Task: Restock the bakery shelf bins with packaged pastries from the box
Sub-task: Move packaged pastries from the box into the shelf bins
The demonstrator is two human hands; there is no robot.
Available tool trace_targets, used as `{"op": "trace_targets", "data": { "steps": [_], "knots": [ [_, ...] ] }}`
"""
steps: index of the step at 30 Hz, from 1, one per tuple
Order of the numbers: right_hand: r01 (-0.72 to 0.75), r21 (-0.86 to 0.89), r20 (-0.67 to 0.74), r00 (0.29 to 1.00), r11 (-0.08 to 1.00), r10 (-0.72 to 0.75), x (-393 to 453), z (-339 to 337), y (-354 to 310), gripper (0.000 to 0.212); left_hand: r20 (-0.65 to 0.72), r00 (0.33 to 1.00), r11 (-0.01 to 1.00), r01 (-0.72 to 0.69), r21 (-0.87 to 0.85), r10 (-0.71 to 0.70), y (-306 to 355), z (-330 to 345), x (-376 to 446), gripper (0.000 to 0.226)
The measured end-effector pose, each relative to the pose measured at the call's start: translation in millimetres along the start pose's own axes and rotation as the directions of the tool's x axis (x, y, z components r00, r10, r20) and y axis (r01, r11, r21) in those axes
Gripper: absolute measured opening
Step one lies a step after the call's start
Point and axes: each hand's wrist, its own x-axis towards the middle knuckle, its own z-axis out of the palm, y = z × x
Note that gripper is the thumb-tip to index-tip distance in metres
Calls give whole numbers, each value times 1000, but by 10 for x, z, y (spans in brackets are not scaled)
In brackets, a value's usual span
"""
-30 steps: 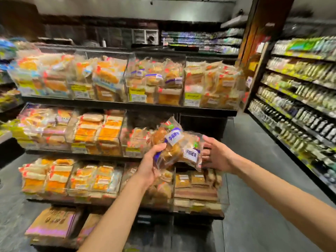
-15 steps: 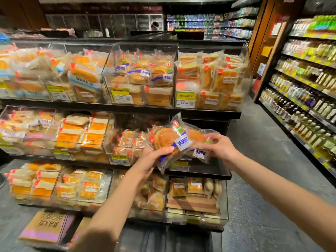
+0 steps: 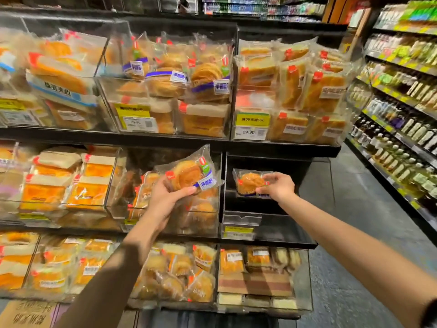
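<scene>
a: since the middle-shelf bin (image 3: 267, 223) at four o'clock looks bare, is that why the right hand (image 3: 277, 187) reaches there?
b: likely. it pinches a small wrapped pastry (image 3: 250, 182) over the bin, fingers narrow.
a: the left hand (image 3: 165, 200)?
b: curled round a round bun pack (image 3: 191, 172) at centre, waiting before the half-full neighbour bin (image 3: 165, 209).

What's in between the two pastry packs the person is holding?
In the head view, only the black upright divider between bins stands between the left hand's pack and the right hand's pack.
</scene>
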Motion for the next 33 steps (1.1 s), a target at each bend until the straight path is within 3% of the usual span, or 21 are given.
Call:
{"op": "trace_targets", "data": {
  "steps": [4, 6, 10, 14, 16, 17, 19, 20, 22, 23, 25, 29, 31, 33],
  "knots": [
    [-186, 108, 93, 980, 977, 176, 349, 317, 127, 40, 44, 997, 998, 66, -7, -66, -141, 11, 213, 56],
    [-231, 82, 107, 969, 969, 222, 490, 438, 154, 43, 76, 993, 995, 96, -7, -95, -194, 20, 292, 49],
    [-324, 175, 129, 944, 930, 305, 806, 589, 189, 28, 98, 988, 991, 126, -34, -122, -301, 18, 481, 59],
    [-301, 94, 183, 942, 949, 280, 1059, 758, 344, 41, 80, 991, 994, 107, 35, -110, -363, 75, 580, 64],
    [-305, 65, 124, 947, 950, 295, 1118, 849, 434, 49, 54, 995, 991, 76, 109, -82, -393, 107, 578, 51],
    [-282, 26, 92, 956, 959, 279, 1157, 917, 490, 51, 47, 997, 991, 62, 118, -68, -421, 110, 586, 61],
    [-240, -54, 33, 970, 969, 242, 1161, 1038, 540, 45, 59, 996, 985, 56, 162, -66, -412, 142, 567, 62],
    [-232, -96, 3, 972, 968, 233, 1140, 1079, 545, 42, 61, 996, 980, 53, 192, -66, -422, 157, 555, 52],
    [-247, -126, -32, 969, 961, 245, 1084, 1099, 548, 63, 72, 996, 979, 27, 201, -43, -397, 239, 489, 17],
    [-273, -113, -32, 962, 955, 271, 1077, 1083, 557, 80, 71, 997, 979, 18, 205, -34, -371, 277, 466, 15],
    [-343, -110, -36, 939, 933, 341, 1062, 981, 542, 105, 75, 997, 977, -7, 213, -10, -338, 337, 443, 24],
    [-401, -144, 68, 908, 905, 414, 1060, 721, 548, 120, 103, 994, 986, 6, 169, -24, -313, 417, 429, 35],
    [-363, -91, 182, 910, 928, 373, 963, 555, 502, 104, 136, 990, 976, -9, 216, -21, -324, 471, 427, 48],
    [-328, 159, 277, 920, 931, 276, 715, 336, 399, 58, 179, 984, 953, -36, 301, -20, -374, 543, 426, 72]
  ]
}}
